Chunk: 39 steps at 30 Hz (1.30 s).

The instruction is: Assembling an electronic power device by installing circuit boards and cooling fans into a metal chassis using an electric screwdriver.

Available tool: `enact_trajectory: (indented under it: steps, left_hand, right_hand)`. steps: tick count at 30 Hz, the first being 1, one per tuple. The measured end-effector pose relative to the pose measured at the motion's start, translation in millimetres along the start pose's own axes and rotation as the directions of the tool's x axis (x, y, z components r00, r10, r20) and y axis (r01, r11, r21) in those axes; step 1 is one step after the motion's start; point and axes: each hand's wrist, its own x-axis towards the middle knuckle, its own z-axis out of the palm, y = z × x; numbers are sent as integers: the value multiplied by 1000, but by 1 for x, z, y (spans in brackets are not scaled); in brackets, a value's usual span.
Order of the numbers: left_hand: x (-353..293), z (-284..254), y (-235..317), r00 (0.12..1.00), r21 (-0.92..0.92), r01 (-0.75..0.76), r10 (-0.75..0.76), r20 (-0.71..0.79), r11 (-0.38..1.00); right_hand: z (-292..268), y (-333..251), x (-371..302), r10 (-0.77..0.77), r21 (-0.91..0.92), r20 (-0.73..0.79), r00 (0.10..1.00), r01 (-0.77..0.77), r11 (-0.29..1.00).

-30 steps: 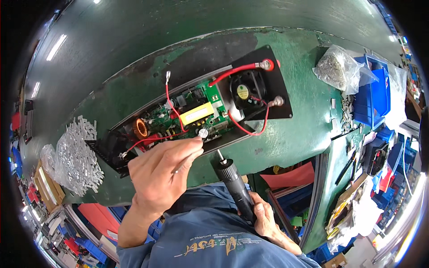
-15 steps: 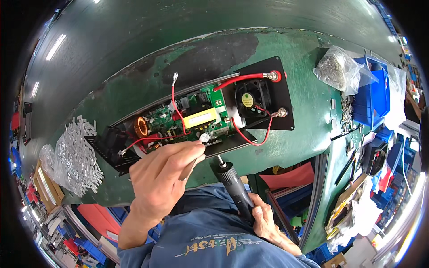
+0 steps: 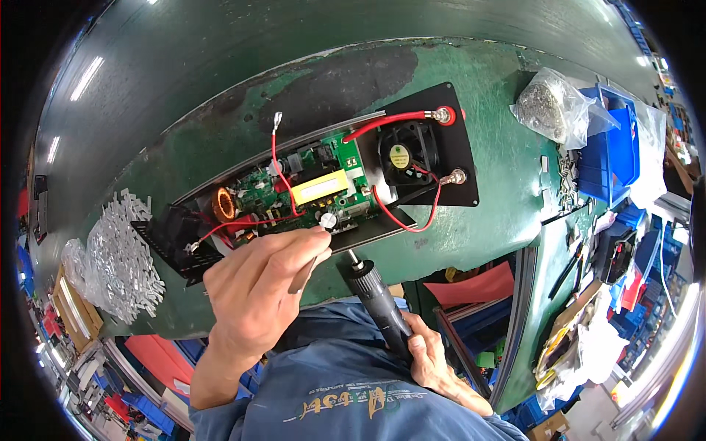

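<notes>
An open electronic unit with a green circuit board [image 3: 346,154], a yellow-wrapped transformer [image 3: 320,187] and a copper coil [image 3: 223,203] lies slanted across the bench. A black fan [image 3: 407,154] sits by its right end plate. My left hand [image 3: 257,290] is closed over the near edge, fingertips beside a round white-topped component [image 3: 328,220]. A small flat grey piece [image 3: 302,275] shows between its fingers; most of it is hidden. In my right hand [image 3: 428,353] is a black electric screwdriver [image 3: 379,301], its bit pointing up at the unit's near edge.
Many small metal strips [image 3: 125,257] spill from a clear bag at the left. A blue bin [image 3: 609,158] and a bag of small parts [image 3: 548,106] stand at the right. Red wires [image 3: 282,165] rise above the board. Below the bench edge is an open drawer [image 3: 478,301].
The whole scene has shifted slightly up and left in view. Both hands keep almost the same pose, and the screwdriver stays at the unit's near edge.
</notes>
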Motion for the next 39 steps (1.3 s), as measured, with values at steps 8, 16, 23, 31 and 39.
enact_trajectory:
  steps: [8, 16, 23, 31, 39]
  left_hand:
    - [3, -1, -2, 999, -1, -27, 27, 20, 1000]
    - [2, -3, -2, 999, -2, -27, 27, 21, 1000]
    - [1, -1, -2, 1000, -13, -16, 17, 9, 1000]
    - [2, -2, -2, 1000, -24, -24, 24, 7, 999]
    - [-1, -2, -4, 999, -32, -42, 41, -7, 999]
  right_hand:
    - [7, 7, -1, -35, 149, 33, 999, 30, 988]
    - [9, 7, -2, -17, 162, 35, 999, 11, 987]
    - [11, 14, -1, -42, 149, 23, 999, 38, 988]
    - [12, 13, 1, -45, 184, 31, 999, 38, 982]
    - [13, -5, 5, 5, 190, -30, 1000, 1, 982]
